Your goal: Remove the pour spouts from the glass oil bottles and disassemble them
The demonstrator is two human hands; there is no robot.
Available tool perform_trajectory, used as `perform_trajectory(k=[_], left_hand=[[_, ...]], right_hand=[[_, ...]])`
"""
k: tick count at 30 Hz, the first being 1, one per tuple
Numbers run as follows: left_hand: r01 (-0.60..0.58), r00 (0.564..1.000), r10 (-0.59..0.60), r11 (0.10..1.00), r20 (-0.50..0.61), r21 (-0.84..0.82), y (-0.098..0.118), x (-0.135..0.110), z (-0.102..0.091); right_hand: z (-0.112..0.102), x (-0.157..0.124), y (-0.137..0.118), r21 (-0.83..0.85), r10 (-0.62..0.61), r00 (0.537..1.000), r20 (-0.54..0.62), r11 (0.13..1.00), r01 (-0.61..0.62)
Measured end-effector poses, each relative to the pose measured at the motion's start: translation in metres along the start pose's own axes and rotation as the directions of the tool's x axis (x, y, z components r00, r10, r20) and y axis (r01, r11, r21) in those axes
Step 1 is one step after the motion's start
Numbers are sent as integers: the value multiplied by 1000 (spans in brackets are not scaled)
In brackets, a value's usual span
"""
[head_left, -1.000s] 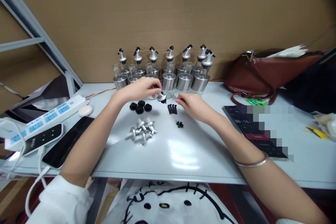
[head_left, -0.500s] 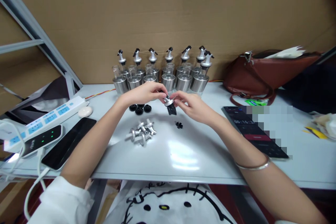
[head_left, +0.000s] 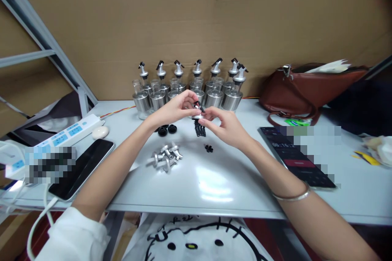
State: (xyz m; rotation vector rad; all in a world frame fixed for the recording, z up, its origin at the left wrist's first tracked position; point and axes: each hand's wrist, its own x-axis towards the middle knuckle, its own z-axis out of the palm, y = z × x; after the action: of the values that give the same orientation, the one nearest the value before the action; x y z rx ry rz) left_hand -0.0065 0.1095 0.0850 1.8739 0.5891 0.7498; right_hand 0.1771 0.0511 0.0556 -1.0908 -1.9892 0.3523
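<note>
A silver bottle pourer [head_left: 197,117] with a black flip cap on top is held upright above the table, between both hands. My left hand [head_left: 179,106] is closed on it from the left, thumb and fingers at the cap end. From the right, my right hand [head_left: 225,125] pinches it near its round collar. Below the pourer lie several black lever pieces [head_left: 200,131], partly overlapped by it. Several tiny black caps [head_left: 208,148] sit nearer the front. Loose silver pourer spouts [head_left: 166,157] lie in a pile to the left, with black ribbed stoppers [head_left: 163,131] behind them, partly covered by my left arm.
Steel-sleeved glass bottles [head_left: 214,98] stand in two rows at the back, several with pourers fitted. A phone [head_left: 297,159] lies right, another phone [head_left: 82,169] left beside a power strip [head_left: 69,132]. A brown bag [head_left: 318,89] rests at the back right.
The pourer has turned from tilted to more upright, and its black cap now shows on top. Both hands stay on it, with fingers shifted. The camera view has tilted slightly upward.
</note>
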Motion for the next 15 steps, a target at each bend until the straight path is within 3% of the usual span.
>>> perform_trajectory(k=[9,15], left_hand=[[7,1000,-6,1000,24,-22,-2,-1,5],[9,997,-6,999,80,-44,4,-2,3]], right_hand=[[0,1,11,0,18,993,-114,1000,-18],[-2,2,14,-135,-99,984,-151,988,79]])
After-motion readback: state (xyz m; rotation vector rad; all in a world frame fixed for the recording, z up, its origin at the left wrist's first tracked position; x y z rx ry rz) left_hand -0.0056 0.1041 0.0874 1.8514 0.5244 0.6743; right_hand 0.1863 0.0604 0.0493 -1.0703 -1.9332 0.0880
